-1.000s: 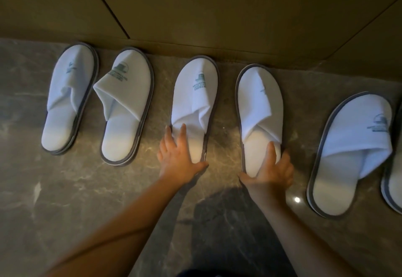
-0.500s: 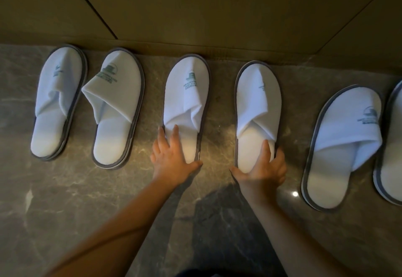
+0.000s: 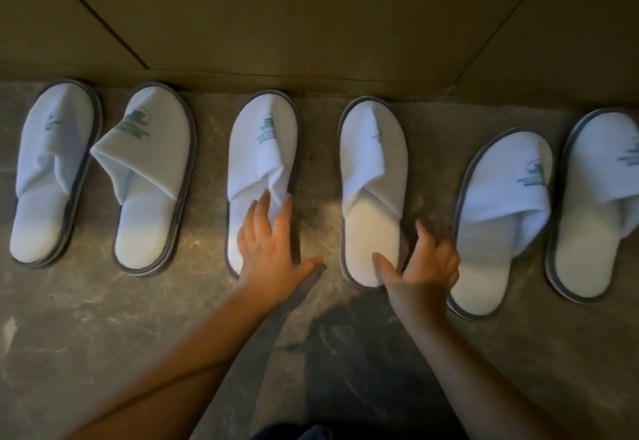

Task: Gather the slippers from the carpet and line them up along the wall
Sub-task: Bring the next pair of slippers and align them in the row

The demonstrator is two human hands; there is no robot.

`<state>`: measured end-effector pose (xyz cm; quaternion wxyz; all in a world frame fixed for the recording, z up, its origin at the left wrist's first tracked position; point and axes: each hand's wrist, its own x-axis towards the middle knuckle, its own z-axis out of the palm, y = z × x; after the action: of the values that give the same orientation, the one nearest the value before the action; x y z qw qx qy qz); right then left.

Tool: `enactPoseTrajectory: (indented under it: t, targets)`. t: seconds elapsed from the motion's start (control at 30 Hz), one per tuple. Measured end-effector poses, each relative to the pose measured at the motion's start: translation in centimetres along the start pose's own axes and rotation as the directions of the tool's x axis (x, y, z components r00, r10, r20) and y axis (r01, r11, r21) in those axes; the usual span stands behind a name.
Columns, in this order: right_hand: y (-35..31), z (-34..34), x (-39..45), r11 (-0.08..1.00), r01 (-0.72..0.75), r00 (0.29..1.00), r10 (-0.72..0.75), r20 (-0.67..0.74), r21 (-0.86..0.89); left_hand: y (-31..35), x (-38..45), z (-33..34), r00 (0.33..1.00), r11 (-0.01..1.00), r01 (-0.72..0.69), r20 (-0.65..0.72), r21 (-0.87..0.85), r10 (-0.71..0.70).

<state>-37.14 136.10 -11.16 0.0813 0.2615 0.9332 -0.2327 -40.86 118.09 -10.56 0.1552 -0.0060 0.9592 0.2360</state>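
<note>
1. Now six white slippers toes-up along the wall on marble floor.
2. Left hand flat, fingers spread, on third slipper.
3. Right hand blurred, spread, beside fourth slipper's heel.

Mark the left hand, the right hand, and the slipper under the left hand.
left hand (image 3: 268, 253), head view, back of hand.
right hand (image 3: 423, 267), head view, palm area.
third slipper from left (image 3: 262, 149), head view, toe cover.

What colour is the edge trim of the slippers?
Grey, around each white slipper; the head view shows it.
</note>
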Motion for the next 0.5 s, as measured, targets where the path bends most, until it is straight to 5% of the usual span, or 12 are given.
enactPoseTrajectory:
  t: [0.2, 0.5]
  targets:
    - [6.7, -3.0, 0.0, 0.987, -0.128, 0.991, 0.125, -0.039, -0.098, 4.6, -0.1, 4.3, 0.906, 0.931, -0.326, 0.335, 0.165, 0.259]
    - [8.5, -2.9, 2.6, 0.979, -0.203, 0.978, 0.204, 0.036, -0.031, 6.1, 0.6, 6.0, 0.905, 0.885, -0.323, 0.383, 0.335, 0.186]
